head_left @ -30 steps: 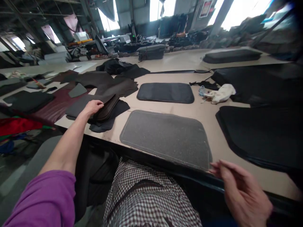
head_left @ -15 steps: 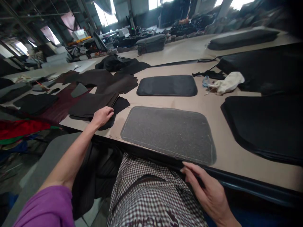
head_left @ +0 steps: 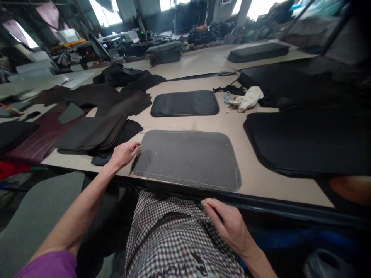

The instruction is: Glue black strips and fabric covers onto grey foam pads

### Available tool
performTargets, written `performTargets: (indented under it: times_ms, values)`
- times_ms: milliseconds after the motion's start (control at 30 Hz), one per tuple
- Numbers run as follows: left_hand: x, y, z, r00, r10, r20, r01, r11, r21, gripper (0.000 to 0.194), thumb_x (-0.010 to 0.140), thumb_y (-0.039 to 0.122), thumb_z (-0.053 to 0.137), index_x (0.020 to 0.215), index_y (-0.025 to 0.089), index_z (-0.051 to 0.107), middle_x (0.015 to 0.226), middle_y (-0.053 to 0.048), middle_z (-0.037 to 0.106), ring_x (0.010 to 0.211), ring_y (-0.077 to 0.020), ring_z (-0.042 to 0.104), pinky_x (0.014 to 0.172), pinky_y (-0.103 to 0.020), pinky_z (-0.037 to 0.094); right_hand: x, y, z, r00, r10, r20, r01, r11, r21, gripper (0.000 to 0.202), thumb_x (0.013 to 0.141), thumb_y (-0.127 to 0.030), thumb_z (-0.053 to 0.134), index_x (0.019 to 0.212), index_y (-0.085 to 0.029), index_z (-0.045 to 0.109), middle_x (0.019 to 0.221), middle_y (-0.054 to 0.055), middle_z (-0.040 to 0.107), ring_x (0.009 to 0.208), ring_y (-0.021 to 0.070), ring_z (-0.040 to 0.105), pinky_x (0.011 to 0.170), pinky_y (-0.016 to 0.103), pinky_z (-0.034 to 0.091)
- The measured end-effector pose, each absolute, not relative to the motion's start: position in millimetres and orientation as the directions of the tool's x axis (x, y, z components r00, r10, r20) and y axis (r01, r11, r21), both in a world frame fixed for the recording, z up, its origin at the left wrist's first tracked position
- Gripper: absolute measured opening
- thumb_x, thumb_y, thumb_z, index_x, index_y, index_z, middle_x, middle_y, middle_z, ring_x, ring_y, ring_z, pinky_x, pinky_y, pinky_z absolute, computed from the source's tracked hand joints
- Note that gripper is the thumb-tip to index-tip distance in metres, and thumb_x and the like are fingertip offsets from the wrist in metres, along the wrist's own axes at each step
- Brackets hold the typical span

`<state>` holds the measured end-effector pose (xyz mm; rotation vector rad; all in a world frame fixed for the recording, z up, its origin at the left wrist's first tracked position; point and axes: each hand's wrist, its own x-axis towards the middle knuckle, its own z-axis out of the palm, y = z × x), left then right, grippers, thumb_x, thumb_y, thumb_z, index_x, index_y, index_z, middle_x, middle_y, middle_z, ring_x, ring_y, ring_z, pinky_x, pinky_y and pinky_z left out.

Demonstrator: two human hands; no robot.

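Note:
A grey felt-like panel (head_left: pixel 188 158) with rounded corners and a pale stitched line around its border lies flat at the table's front. My left hand (head_left: pixel 124 154) is at its left edge, fingers curled together; whether they grip the edge is hard to see. Just left of that hand is a stack of dark brown cut pieces (head_left: pixel 92 133). My right hand (head_left: pixel 228 220) hangs by the front edge of the table, before the checked apron (head_left: pixel 162 235). Its thumb and fingers are pinched together, and anything between them is hidden.
Behind the grey panel lies a black padded panel (head_left: pixel 184 103). A white cloth bundle (head_left: pixel 251 99) and light-blue scissor handles (head_left: pixel 227 97) are to its right. Stacked black panels (head_left: pixel 307 143) cover the right side. A dark red sheet (head_left: pixel 34 135) lies at left.
My left hand has left the brown stack and moved right to the grey panel's left edge. The view has turned right. My right hand keeps its pinch near the table edge.

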<state>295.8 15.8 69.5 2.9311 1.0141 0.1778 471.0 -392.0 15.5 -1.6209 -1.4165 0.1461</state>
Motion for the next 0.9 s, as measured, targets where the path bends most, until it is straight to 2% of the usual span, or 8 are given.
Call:
performTargets:
  times_ms: [133, 367, 467, 633, 700, 767, 833, 900]
  values:
    - [283.4, -4.6, 57.3, 0.758, 0.638, 0.136, 0.621, -0.769, 0.149, 0.037, 0.102, 0.047, 0.045, 0.122, 0.031, 0.072, 0.125, -0.003, 0.077, 0.106, -0.0265, 0.075, 0.090, -0.034, 0.055, 473.3, -394.7, 18.7, 0.312, 0.859, 0.405, 0.699, 0.082, -0.710, 0.015, 0.107, -0.018, 0.049, 0.100, -0.019, 0.062, 0.078, 0.000, 0.066, 0.065, 0.0123, 0.063, 0.063, 0.024, 0.049]
    - [277.8, -43.3, 51.8, 0.813, 0.571, 0.117, 0.517, -0.799, 0.306, 0.038, 0.102, 0.042, 0.042, 0.127, 0.033, 0.069, 0.131, -0.002, 0.075, 0.115, -0.0246, 0.073, 0.100, -0.036, 0.056, 468.9, -385.3, 9.1, 0.218, 0.859, 0.463, 0.759, 0.149, -0.633, 0.042, 0.112, -0.027, 0.043, 0.071, -0.021, 0.047, 0.063, -0.003, 0.046, 0.055, 0.0106, 0.046, 0.056, 0.028, 0.032]
    - [293.0, -64.3, 52.6, 0.836, 0.540, 0.093, 0.490, -0.812, 0.316, 0.039, 0.102, 0.043, 0.042, 0.129, 0.033, 0.068, 0.127, -0.001, 0.077, 0.108, -0.0247, 0.076, 0.094, -0.036, 0.059, 458.5, -378.7, 4.6, 0.163, 0.847, 0.507, 0.796, 0.191, -0.574, 0.043, 0.111, -0.027, 0.045, 0.069, -0.021, 0.046, 0.062, -0.003, 0.044, 0.055, 0.0113, 0.042, 0.056, 0.032, 0.028]
    - [322.3, -95.7, 53.9, 0.877, 0.466, 0.117, 0.409, -0.851, 0.328, 0.040, 0.102, 0.051, 0.041, 0.128, 0.038, 0.069, 0.115, 0.000, 0.081, 0.091, -0.0252, 0.079, 0.078, -0.034, 0.060, 458.7, -385.8, 13.8, 0.211, 0.815, 0.539, 0.844, 0.127, -0.521, 0.040, 0.110, -0.028, 0.047, 0.071, -0.021, 0.051, 0.062, -0.002, 0.051, 0.056, 0.0118, 0.044, 0.056, 0.031, 0.030]
    - [327.3, -103.3, 49.9, 0.887, 0.439, 0.142, 0.369, -0.860, 0.352, 0.041, 0.101, 0.056, 0.044, 0.127, 0.039, 0.069, 0.111, 0.000, 0.081, 0.089, -0.0250, 0.080, 0.073, -0.032, 0.060, 473.4, -399.2, 18.7, 0.326, 0.734, 0.596, 0.843, 0.059, -0.534, 0.038, 0.110, -0.027, 0.044, 0.073, -0.021, 0.053, 0.064, -0.001, 0.054, 0.058, 0.0123, 0.049, 0.058, 0.030, 0.035]
    - [329.2, -106.3, 43.3, 0.895, 0.416, 0.163, 0.332, -0.864, 0.379, 0.042, 0.100, 0.058, 0.047, 0.127, 0.035, 0.070, 0.111, -0.001, 0.082, 0.090, -0.0236, 0.080, 0.070, -0.026, 0.058, 496.2, -419.1, 21.7, 0.529, 0.566, 0.632, 0.800, -0.086, -0.593, 0.035, 0.109, -0.024, 0.041, 0.078, -0.021, 0.055, 0.070, 0.000, 0.058, 0.065, 0.0130, 0.054, 0.064, 0.028, 0.042]
    - [329.0, -106.8, 36.4, 0.901, 0.393, 0.182, 0.297, -0.866, 0.403, 0.044, 0.098, 0.059, 0.050, 0.125, 0.032, 0.072, 0.108, 0.000, 0.082, 0.088, -0.0216, 0.080, 0.066, -0.021, 0.057, 524.0, -443.9, 23.6, 0.718, 0.279, 0.638, 0.697, -0.277, -0.662, 0.026, 0.108, -0.026, 0.044, 0.087, -0.021, 0.059, 0.080, 0.002, 0.062, 0.074, 0.0143, 0.059, 0.072, 0.028, 0.047]
    - [327.7, -107.7, 31.2, 0.908, 0.367, 0.201, 0.255, -0.867, 0.429, 0.044, 0.097, 0.063, 0.052, 0.122, 0.033, 0.074, 0.104, 0.002, 0.083, 0.084, -0.0199, 0.081, 0.062, -0.018, 0.056, 553.9, -470.3, 26.7, 0.790, -0.023, 0.613, 0.546, -0.429, -0.719, 0.016, 0.105, -0.033, 0.053, 0.105, -0.020, 0.063, 0.090, 0.003, 0.064, 0.077, 0.0152, 0.059, 0.074, 0.028, 0.049]
